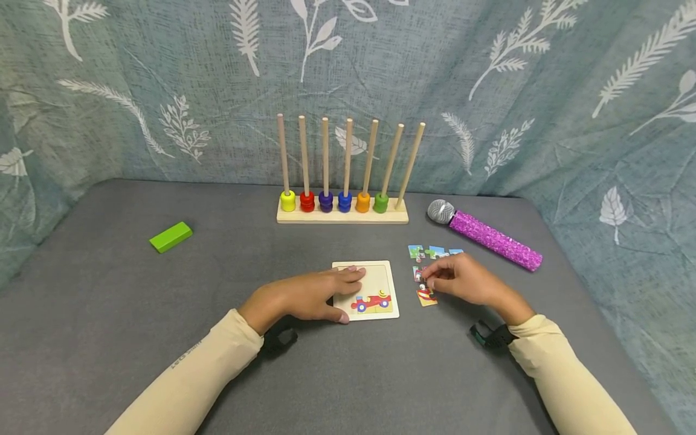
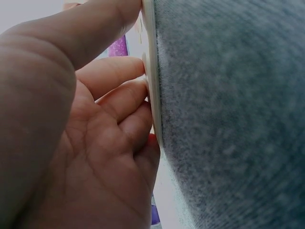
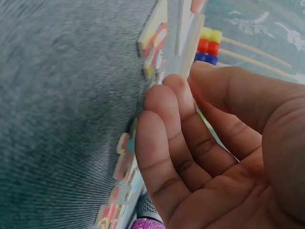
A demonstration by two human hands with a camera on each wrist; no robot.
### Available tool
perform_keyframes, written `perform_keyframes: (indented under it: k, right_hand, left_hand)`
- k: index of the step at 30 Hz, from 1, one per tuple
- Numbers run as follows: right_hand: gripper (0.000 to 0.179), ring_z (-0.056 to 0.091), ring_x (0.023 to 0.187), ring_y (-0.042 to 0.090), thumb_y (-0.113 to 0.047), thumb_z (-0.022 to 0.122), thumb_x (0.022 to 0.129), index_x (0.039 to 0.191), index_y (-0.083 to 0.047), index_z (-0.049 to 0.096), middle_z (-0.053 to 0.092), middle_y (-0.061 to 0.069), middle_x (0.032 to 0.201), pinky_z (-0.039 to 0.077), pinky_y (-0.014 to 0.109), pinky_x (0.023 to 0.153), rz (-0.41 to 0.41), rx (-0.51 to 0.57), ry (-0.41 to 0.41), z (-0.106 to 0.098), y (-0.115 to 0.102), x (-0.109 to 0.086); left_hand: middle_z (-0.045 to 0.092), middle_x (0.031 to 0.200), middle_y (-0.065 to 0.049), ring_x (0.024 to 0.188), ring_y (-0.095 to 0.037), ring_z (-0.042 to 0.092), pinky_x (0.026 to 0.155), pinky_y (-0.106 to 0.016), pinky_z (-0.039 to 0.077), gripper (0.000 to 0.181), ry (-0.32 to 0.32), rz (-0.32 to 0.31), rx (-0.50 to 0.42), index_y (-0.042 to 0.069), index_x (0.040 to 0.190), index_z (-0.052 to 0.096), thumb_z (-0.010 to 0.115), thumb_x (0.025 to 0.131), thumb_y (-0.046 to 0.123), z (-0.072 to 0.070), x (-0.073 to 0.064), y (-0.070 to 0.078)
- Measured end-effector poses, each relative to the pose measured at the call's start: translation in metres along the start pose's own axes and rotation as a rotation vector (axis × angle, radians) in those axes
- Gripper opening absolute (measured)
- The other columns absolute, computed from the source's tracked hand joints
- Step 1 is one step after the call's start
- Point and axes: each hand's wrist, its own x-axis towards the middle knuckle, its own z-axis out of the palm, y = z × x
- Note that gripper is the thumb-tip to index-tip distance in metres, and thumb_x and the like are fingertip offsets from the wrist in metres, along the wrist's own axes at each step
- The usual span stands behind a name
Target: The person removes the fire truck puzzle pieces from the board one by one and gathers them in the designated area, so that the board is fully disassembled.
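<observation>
In the head view my left hand (image 1: 321, 293) rests on the wooden puzzle board (image 1: 380, 275), fingers fairly straight over its left side and thumb at the lower edge. Pieces showing a red car (image 1: 372, 302) fill the lower part of the board's frame. My right hand (image 1: 462, 281) is bent over loose puzzle pieces right of the board, its fingertips right at a red and white piece (image 1: 417, 273). A yellow and red piece (image 1: 427, 297) lies just below. In the right wrist view the thumb and fingertips come close together; I cannot tell whether they pinch a piece.
Blue and green puzzle pieces (image 1: 437, 252) lie beyond my right hand. Farther back stands a wooden peg rack (image 1: 342, 217) with coloured beads on its upright rods. A purple glitter microphone (image 1: 495, 238) lies at the right, a green block (image 1: 171, 237) at the left.
</observation>
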Motion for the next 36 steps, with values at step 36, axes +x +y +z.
perform_keyframes:
  k: [36]
  right_hand:
    - [0.013, 0.057, 0.072, 0.005, -0.001, 0.066, 0.090, 0.100, -0.001, 0.075, 0.072, 0.002, 0.092, 0.050, 0.023, 0.064, -0.125, 0.041, -0.101, 0.036, -0.044, 0.028]
  left_hand:
    - [0.019, 0.160, -0.008, 0.146, -0.024, 0.014, 0.115, -0.044, 0.020, 0.067, -0.012, -0.011, -0.026, 0.002, 0.148, 0.038, 0.068, 0.093, 0.025, -0.003, 0.000, 0.001]
